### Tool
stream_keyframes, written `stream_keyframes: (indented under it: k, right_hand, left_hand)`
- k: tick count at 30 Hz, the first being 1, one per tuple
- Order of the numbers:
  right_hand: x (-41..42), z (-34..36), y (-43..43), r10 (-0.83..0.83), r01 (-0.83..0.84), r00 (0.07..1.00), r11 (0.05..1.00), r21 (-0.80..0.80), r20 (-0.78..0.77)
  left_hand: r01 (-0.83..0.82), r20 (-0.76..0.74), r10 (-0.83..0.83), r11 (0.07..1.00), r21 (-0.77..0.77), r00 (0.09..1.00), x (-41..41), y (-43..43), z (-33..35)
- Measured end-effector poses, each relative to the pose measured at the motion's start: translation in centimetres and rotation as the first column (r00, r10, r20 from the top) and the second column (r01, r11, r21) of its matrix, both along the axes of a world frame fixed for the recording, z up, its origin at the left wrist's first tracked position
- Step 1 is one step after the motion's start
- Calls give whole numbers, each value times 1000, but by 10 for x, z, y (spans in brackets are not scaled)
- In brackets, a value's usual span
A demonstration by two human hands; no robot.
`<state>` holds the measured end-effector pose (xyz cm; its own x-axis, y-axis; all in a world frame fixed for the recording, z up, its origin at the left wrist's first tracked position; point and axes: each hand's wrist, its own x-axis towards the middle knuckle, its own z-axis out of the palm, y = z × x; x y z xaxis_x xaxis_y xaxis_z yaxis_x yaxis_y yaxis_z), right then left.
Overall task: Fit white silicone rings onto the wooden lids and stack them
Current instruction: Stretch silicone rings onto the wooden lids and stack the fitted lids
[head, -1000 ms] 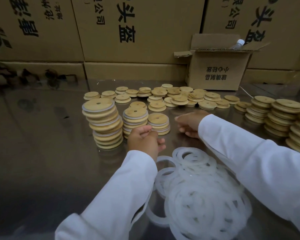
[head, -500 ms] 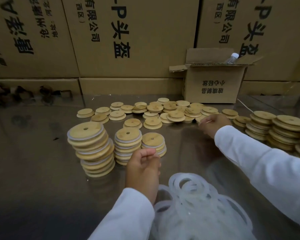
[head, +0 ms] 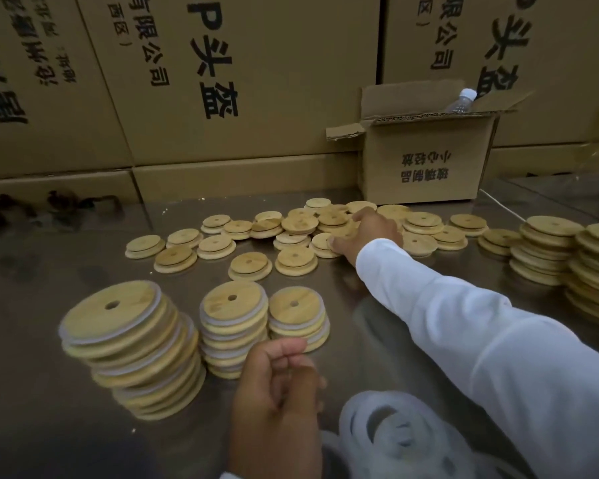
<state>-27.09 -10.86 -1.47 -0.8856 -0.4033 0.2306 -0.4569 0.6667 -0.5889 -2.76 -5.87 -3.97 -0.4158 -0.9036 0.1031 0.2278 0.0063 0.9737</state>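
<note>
The right-hand grip [head: 367, 233] rests with fingers extended on a loose wooden lid [head: 320, 245], thumb at its near edge, not clamped. The lid lies flat on the surface [head: 49, 271], directly beneath this grip. The left-hand grip [head: 277, 385] is curled; whether it holds anything cannot be told. The silicone rings [head: 395, 426] lie just to its right, and the finished stacks [head: 234, 323] just beyond it.

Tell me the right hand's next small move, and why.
Probably close the right hand on one loose lid and draw it back toward the ring pile: its fingers rest on the scattered lids, which have no rings, and the left hand is curled beside that pile.
</note>
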Motion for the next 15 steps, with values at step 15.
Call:
stream_keyframes:
  k: [15]
  right_hand:
    - [155,39,139,499,-494,862,788,-368,-89]
  left_hand:
    - [74,-66,-66,990,122,996,9,5,12]
